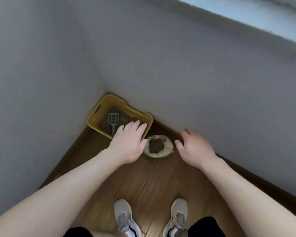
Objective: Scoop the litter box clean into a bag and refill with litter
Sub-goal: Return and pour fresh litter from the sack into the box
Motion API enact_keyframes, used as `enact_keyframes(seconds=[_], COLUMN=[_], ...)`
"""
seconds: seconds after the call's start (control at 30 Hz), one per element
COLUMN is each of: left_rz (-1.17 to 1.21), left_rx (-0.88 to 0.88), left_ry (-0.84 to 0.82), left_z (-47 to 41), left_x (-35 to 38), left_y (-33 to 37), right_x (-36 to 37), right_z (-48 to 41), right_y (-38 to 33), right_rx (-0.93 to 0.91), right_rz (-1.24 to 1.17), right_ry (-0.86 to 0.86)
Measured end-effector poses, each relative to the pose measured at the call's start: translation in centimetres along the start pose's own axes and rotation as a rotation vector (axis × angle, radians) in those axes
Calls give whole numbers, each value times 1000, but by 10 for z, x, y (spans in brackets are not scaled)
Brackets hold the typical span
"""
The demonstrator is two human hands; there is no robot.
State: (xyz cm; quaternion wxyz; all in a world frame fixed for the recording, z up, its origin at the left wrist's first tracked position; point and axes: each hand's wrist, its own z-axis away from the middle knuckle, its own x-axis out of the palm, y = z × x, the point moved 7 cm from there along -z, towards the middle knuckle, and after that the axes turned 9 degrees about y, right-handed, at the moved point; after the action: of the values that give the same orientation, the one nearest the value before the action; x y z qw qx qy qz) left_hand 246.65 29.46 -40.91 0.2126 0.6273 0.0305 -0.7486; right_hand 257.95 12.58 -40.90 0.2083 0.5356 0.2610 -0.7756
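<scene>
now, left hand: fingers straight, slightly spread, holding nothing, over the litter box's near rim; touching or not, cannot tell.
right hand: fingers relaxed and spread, empty, just right of the bag.
litter box: yellow, in the floor's corner against both walls; scoop lies inside on the litter.
bag: open-topped, beside the box's right end.
open room: wood floor runs from bag to shoes.

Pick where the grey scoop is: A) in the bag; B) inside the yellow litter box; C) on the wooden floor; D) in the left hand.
B: the grey scoop lies on the litter inside the yellow litter box, and the left hand and right hand hold nothing.
</scene>
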Motion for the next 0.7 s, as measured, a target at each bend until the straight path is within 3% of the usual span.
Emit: enact_keyframes(seconds=[0.4, 0.7], left_rz=[-24, -115], left_rx=[115, 211], left_ry=[-26, -171], left_z=[-101, -128], left_x=[339, 466], left_y=[-45, -52], right_x=[314, 438], right_z=[-131, -169], right_y=[105, 144], right_rx=[-221, -323], right_rz=[113, 10], right_ry=[-90, -115])
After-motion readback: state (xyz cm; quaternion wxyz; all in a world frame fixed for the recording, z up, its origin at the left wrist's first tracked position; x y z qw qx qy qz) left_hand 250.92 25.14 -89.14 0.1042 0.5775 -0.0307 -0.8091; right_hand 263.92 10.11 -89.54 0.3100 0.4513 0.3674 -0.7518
